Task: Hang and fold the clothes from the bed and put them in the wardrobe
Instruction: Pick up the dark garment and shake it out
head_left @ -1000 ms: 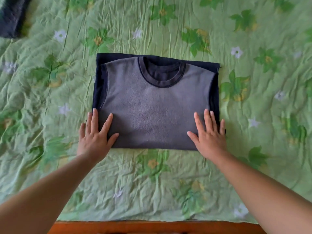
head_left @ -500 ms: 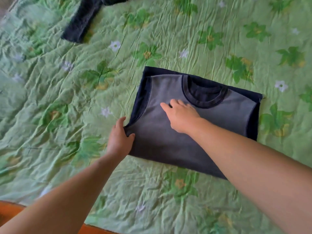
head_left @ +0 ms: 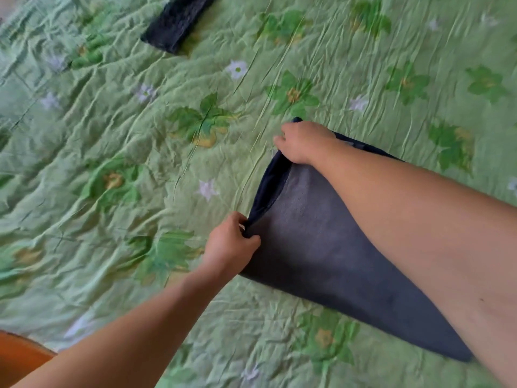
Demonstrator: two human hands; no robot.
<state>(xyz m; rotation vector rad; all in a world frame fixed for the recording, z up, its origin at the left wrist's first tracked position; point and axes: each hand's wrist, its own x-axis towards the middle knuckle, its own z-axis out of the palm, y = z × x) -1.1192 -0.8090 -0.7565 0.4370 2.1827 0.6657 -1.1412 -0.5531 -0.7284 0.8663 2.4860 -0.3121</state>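
Observation:
A folded grey top with dark navy sleeves (head_left: 316,233) lies on the green flowered bedspread (head_left: 140,169), right of centre. My left hand (head_left: 232,245) grips its near left corner, fingers curled round the edge. My right hand (head_left: 302,141) grips the far left corner, and that left edge is raised off the bed. My right forearm covers much of the top's right side and its collar.
Another dark garment (head_left: 176,26) lies at the far edge of the bed, upper left of centre. The orange wooden bed frame (head_left: 19,357) shows at the lower left corner. Wrinkled bedspread stretches to the left and beyond.
Both hands went from lying flat on the top's near edge to its left side. They now grip the two left corners and lift that edge. The view has swung left.

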